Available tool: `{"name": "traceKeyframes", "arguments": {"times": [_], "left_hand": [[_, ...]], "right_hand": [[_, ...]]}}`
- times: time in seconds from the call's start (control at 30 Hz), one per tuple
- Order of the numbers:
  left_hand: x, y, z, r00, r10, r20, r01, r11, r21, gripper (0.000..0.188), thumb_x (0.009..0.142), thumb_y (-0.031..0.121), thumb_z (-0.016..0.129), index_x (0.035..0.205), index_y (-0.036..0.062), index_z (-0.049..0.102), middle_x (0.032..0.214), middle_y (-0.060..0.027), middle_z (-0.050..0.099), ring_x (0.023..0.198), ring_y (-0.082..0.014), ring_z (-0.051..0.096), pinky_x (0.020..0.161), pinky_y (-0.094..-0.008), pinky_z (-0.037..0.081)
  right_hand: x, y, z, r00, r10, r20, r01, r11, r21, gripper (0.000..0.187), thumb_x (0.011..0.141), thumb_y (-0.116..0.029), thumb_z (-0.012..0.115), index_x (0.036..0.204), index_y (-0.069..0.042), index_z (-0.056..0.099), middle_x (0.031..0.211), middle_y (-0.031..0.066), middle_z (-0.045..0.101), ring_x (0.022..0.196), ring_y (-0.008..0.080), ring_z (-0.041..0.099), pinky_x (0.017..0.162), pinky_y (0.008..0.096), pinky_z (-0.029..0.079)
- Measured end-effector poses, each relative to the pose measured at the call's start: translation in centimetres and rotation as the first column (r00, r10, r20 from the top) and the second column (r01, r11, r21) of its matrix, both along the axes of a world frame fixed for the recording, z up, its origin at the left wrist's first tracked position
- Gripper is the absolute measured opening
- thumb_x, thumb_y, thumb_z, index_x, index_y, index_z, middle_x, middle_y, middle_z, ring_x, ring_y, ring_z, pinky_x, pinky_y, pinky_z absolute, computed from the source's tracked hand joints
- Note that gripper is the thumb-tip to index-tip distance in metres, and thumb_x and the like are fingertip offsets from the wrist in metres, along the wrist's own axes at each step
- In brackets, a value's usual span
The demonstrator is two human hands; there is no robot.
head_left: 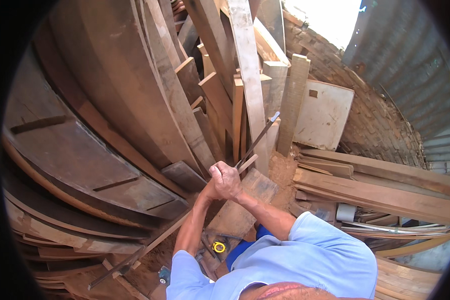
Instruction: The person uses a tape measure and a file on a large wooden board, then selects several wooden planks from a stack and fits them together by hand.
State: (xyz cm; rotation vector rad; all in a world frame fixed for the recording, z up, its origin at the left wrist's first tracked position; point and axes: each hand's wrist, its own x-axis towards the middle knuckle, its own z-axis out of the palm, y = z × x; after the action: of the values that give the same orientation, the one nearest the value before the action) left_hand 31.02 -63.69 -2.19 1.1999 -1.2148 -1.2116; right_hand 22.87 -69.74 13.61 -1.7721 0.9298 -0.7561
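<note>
My two hands are together in the middle of the head view, over a wide wooden board (pixel 255 187). My right hand (pixel 228 181) is closed, with its back turned up. Mostly hidden against it, my left hand (pixel 212 190) also looks closed. From the hands a thin dark bar (pixel 260 136) with a pale tip slants up to the right. A narrow wooden strip (pixel 249 163) shows just beyond my fingers and seems to run under the hands toward the lower left. What exactly the left fingers grip is hidden.
A yellow tape measure (pixel 218 247) lies near dark tools on the board. Tall planks (pixel 250 65) lean ahead, and large panels (pixel 100 165) stand at left. Stacked boards (pixel 380 192) lie at right, below a brick wall (pixel 380 115) and a white panel (pixel 322 117).
</note>
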Motion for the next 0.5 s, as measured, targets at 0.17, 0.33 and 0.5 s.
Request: {"name": "traceKeyframes", "arguments": {"times": [0.17,0.33,0.5], "left_hand": [[-0.3,-0.3,2.6,0.983,0.177,0.038,-0.175,0.983,-0.045,0.042,0.066,0.010,0.078,0.102,0.0033,0.058,0.098,-0.0051,0.058,0.089,-0.0173,0.057,0.077,-0.0327,0.051],[-0.8,-0.6,3.0,0.965,0.261,0.027,-0.259,0.965,-0.037,0.044,0.065,0.011,0.078,0.104,0.0034,0.057,0.099,-0.0049,0.058,0.090,-0.0167,0.057,0.077,-0.0319,0.051],[-0.8,-0.5,2.4,0.943,0.333,0.002,-0.333,0.943,-0.026,0.046,0.065,0.011,0.079,0.105,0.0035,0.057,0.101,-0.0048,0.057,0.091,-0.0160,0.056,0.076,-0.0312,0.051]], "right_hand": [[0.3,-1.2,-0.9,0.990,0.140,-0.020,-0.141,0.986,-0.088,0.032,0.095,-0.026,0.055,0.075,-0.001,0.052,0.067,0.0252,0.057,0.068,0.0467,0.059,0.057,0.0500,0.045],[0.5,-2.0,0.3,0.971,0.239,0.010,-0.236,0.965,-0.112,0.033,0.092,-0.023,0.059,0.071,0.000,0.049,0.062,0.0250,0.053,0.061,0.0451,0.057,0.052,0.0480,0.042],[1.6,-2.9,0.9,0.933,0.356,0.045,-0.354,0.934,-0.050,0.034,0.090,-0.022,0.062,0.068,0.001,0.047,0.059,0.0242,0.050,0.056,0.0430,0.054,0.049,0.0448,0.041]]}}
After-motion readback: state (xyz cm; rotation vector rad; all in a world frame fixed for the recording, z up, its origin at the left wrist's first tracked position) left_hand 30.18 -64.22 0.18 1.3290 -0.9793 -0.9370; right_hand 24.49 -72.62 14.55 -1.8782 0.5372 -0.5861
